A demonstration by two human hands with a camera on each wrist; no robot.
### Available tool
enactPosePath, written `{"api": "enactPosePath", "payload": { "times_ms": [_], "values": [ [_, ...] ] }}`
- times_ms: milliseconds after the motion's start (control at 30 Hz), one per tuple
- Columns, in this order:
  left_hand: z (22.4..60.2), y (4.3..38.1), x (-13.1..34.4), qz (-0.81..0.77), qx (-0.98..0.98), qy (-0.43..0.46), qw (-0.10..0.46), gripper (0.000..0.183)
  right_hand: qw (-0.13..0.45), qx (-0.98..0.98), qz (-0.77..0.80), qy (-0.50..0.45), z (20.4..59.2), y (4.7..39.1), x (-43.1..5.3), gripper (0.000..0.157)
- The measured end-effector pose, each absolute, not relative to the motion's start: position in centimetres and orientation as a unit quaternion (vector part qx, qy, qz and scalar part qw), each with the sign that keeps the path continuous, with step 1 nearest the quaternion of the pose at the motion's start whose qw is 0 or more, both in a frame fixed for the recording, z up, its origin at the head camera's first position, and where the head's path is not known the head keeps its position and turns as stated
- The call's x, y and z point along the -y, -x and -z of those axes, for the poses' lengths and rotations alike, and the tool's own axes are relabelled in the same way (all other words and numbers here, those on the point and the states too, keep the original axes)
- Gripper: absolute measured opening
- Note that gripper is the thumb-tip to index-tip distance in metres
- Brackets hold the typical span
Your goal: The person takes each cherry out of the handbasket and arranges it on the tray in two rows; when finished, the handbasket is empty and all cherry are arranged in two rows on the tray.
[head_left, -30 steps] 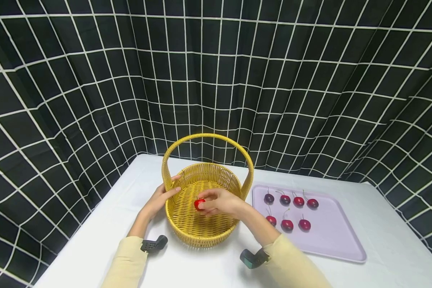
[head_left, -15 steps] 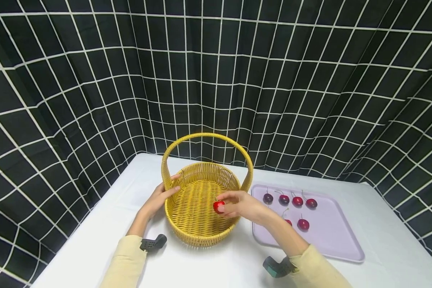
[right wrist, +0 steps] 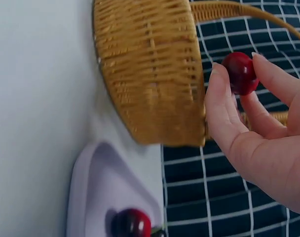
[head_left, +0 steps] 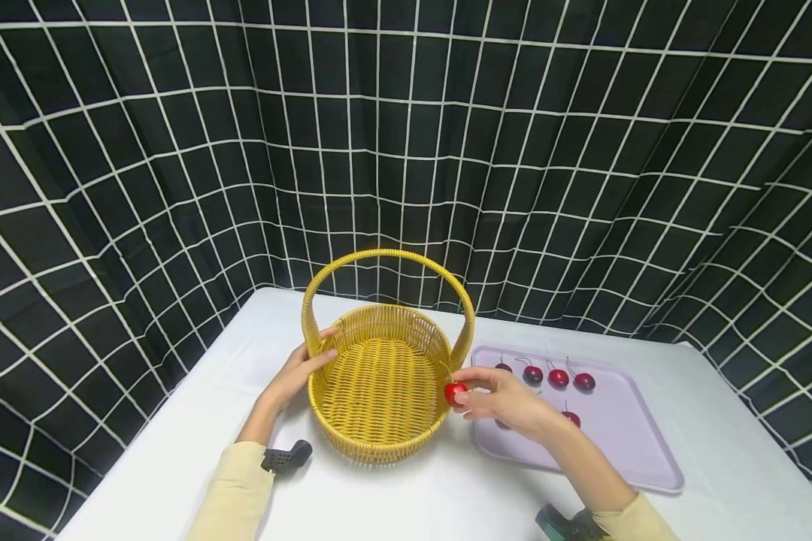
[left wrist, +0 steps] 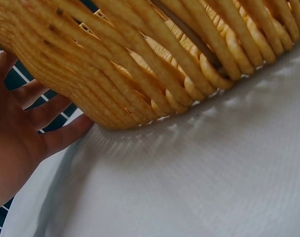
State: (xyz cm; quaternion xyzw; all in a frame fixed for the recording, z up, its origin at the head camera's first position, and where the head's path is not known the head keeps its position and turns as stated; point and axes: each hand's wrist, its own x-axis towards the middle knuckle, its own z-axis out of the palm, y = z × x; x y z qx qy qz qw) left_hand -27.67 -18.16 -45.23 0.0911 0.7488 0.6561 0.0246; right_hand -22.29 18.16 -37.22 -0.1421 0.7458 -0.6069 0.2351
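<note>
A yellow wicker basket (head_left: 379, 443) with a tall arched handle stands on the white table. My left hand (head_left: 296, 376) holds its left side at the base of the handle, thumb over the rim. In the left wrist view, the fingers of that hand lie spread along the outer weave. Between thumb and fingertips, my right hand (head_left: 507, 398) pinches a red cherry (head_left: 455, 393) with a stem, just by the basket's right rim. The right wrist view shows this cherry (right wrist: 241, 73) held above the rim.
A pale purple tray (head_left: 629, 443) lies to the right of the basket, partly under my right hand and forearm. Several dark red cherries with stems rest on it, among them one cherry (head_left: 585, 382) in the back row. A black curtain (head_left: 392, 150) with white grid lines surrounds the table.
My right hand has moved to the right with the cherry, from over the inside of the basket to its right rim. The left hand and the basket have stayed in place.
</note>
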Motion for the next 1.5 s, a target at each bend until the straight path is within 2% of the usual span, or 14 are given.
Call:
{"api": "enactPosePath", "payload": {
  "times_ms": [267,533,733,967,1167,1367,1500],
  "values": [
    [45.2,27.6,18.2,-0.656,-0.749,-0.094,0.024,0.056,0.228,-0.728,0.635,0.125,38.3,22.3,-22.7,0.056],
    [44.8,27.5,18.1,-0.662,-0.743,-0.088,0.044,0.056,0.213,-0.709,0.665,0.094,39.3,22.7,-28.8,0.04],
    [45.1,27.8,18.2,-0.656,-0.749,-0.086,0.035,0.057,0.213,-0.702,0.675,0.082,40.5,22.6,-33.1,0.037],
    [45.2,27.9,18.3,-0.653,-0.752,-0.087,0.023,0.059,0.218,-0.678,0.7,0.05,41.3,22.1,-37.1,0.024],
    [45.2,27.8,18.3,-0.649,-0.756,-0.087,0.023,0.059,0.217,-0.716,0.664,-0.016,41.9,21.7,-38.5,0.038],
    [45.4,27.7,18.2,-0.647,-0.757,-0.085,0.028,0.058,0.205,-0.736,0.644,-0.041,42.7,21.5,-38.9,0.033],
    [45.3,27.7,18.1,-0.648,-0.757,-0.087,0.028,0.058,0.195,-0.748,0.632,-0.046,42.9,21.4,-38.8,0.04]
  ]
}}
